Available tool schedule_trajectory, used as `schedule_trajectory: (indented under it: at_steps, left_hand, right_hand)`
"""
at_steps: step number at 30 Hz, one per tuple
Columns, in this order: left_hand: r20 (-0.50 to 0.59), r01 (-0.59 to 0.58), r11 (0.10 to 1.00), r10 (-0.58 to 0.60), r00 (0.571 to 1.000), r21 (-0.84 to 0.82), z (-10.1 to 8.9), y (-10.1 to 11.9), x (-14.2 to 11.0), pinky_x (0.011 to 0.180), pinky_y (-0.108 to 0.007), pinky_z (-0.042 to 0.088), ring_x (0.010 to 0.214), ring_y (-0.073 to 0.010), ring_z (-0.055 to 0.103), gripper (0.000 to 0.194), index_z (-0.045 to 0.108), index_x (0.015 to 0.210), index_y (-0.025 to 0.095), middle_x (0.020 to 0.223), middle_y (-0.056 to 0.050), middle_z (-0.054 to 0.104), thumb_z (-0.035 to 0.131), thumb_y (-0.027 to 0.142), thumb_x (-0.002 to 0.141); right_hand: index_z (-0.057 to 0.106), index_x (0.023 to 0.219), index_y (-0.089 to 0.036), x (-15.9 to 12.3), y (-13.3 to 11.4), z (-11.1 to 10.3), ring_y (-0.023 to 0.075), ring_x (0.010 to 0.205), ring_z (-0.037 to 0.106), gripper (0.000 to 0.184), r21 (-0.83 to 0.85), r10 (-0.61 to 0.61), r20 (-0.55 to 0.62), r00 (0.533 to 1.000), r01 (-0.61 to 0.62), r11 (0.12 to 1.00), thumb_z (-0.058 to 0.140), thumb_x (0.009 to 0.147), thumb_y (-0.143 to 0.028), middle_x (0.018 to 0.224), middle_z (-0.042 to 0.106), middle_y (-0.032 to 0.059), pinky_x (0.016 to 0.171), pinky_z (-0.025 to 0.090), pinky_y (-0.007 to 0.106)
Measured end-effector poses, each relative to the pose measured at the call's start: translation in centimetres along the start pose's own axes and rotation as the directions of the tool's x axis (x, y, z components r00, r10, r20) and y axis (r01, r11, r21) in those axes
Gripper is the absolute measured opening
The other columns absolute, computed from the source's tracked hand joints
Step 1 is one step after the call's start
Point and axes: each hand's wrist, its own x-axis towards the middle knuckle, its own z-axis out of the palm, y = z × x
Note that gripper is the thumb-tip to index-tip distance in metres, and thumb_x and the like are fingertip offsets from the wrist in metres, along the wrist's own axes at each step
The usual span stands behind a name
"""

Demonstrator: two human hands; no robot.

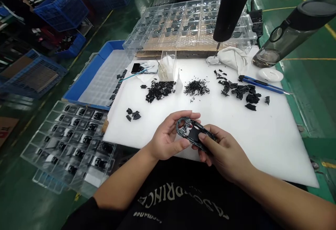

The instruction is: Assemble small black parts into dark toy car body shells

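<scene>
A dark oblong housing (pixel 193 134) with a round ring at one end is held between my two hands above the front of the white worktop. My left hand (pixel 168 135) curls around the ring end, with its fingers behind and its thumb at the lower edge. My right hand (pixel 223 147) grips the other end, its thumb pressed on a flat black piece inside the housing. Beyond my hands lie a pile of tiny black screws or pins (pixel 196 88) and a heap of small black parts (pixel 159 91). Several black pieces (pixel 133 115) sit by themselves at the left.
The white worktop (pixel 267 135) carries a blue utility knife (pixel 265 84), a white dropper bottle (pixel 179 84) and black curved parts (pixel 241 91). A black hanging tool (pixel 231 9) comes down near a bottle (pixel 291 34). Clear compartment trays (pixel 181 42), a blue tray (pixel 78 83) and filled trays (pixel 56 137) surround it.
</scene>
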Motion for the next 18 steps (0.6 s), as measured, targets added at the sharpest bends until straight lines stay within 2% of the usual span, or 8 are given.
schedule_trajectory:
  at_steps: [9, 18]
  left_hand:
    - [0.027, -0.009, 1.0, 0.009, 1.0, 0.021, 0.0, -0.03, -0.16, 0.105, -0.044, 0.048, 0.126, -0.0264, 0.054, 0.059, 0.047, 0.137, 0.027, 0.142, -0.012, 0.052, 0.068, 0.019, 0.082]
    - [0.031, -0.021, 0.999, 0.02, 0.999, 0.042, 0.12, 0.05, -0.1, 0.106, -0.041, 0.048, 0.126, -0.0262, 0.055, 0.058, 0.05, 0.136, 0.022, 0.14, -0.012, 0.053, 0.068, 0.015, 0.082]
  right_hand:
    - [0.052, 0.083, -0.021, 0.21, -0.38, 0.35, 0.0103, 0.044, 0.05, 0.028, -0.078, 0.054, -0.073, 0.996, -0.06, 0.995, 0.058, 0.093, -0.046, 0.054, 0.061, -0.0035, 0.045, 0.037, 0.021]
    - [0.05, 0.082, -0.022, 0.26, -0.14, 0.49, 0.0107, 0.045, 0.052, 0.024, -0.12, 0.068, -0.149, 0.986, -0.086, 0.989, 0.054, 0.094, -0.042, 0.053, 0.062, -0.0052, 0.045, 0.041, 0.02]
